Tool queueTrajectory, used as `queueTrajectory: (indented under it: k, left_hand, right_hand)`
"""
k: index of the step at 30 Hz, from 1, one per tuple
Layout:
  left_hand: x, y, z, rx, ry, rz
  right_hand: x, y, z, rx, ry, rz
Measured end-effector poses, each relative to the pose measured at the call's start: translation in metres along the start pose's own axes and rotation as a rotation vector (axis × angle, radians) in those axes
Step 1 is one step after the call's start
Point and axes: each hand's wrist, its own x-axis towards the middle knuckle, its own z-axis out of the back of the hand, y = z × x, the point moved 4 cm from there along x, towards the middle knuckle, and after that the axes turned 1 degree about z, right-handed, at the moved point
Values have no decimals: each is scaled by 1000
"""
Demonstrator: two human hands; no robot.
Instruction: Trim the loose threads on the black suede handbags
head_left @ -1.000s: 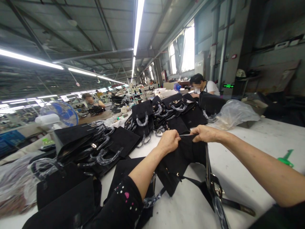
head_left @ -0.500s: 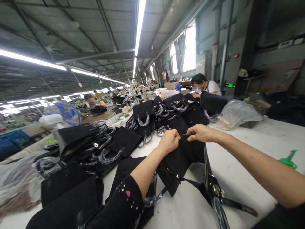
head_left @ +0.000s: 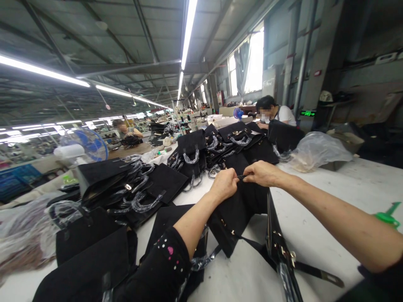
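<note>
In front of me a black handbag (head_left: 231,218) stands spread on the white table, with gold-coloured fittings and a strap (head_left: 317,272) hanging off its right side. My left hand (head_left: 224,183) pinches the bag's upper edge between thumb and fingers. Close beside it, my right hand (head_left: 262,173) pinches the same edge, and a short dark stretch of it shows between the fingertips. A plastic-wrapped handle (head_left: 286,279) hangs at the near right of the bag. My left forearm passes over another black bag (head_left: 170,220) lying on the table.
More black bags with wrapped handles pile up behind (head_left: 192,147) and to the left (head_left: 103,176). Clear plastic (head_left: 317,151) lies at right, and more plastic (head_left: 25,235) at left. A green bottle (head_left: 387,217) stands at the right edge. A blue fan (head_left: 91,144) and two people are beyond.
My right hand has shifted slightly left, and the gap between my fingertips is narrower. The view has moved a little; the bag keeps nearly the same place.
</note>
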Motion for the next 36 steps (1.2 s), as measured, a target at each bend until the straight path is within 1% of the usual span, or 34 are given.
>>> queueTrajectory:
  k: [5,9,12,15,17,19,21,24,29,32,36]
  left_hand:
    - [0,0,1,6,-4,-22]
    - [0,2,0,-7,-2,-19]
    - [-1,7,1,-33,1,-25]
    - [-5,19,3,-152,-7,-1]
    - [-8,31,2,-304,27,91]
    - [-11,43,-2,-437,98,186]
    - [-13,49,-5,-515,160,229]
    - [-14,50,-5,-593,204,235]
    - [-13,44,-4,-707,282,226]
    - [-13,43,-4,-710,297,212]
    - [-13,46,-7,-636,281,172]
  right_hand:
    - [6,9,-3,-56,1,4]
    - [11,11,-6,-74,0,-30]
    - [14,12,-7,-70,-1,-50]
    - [16,15,-6,-62,4,-52]
    - [17,17,-6,-58,7,-52]
    - [17,19,-6,-55,10,-52]
    - [18,21,-7,-55,14,-52]
    - [18,21,-8,-54,21,-50]
    - [19,17,-10,-49,25,-38]
    - [18,18,-10,-61,12,-15]
    - [16,21,-11,-77,-1,51]
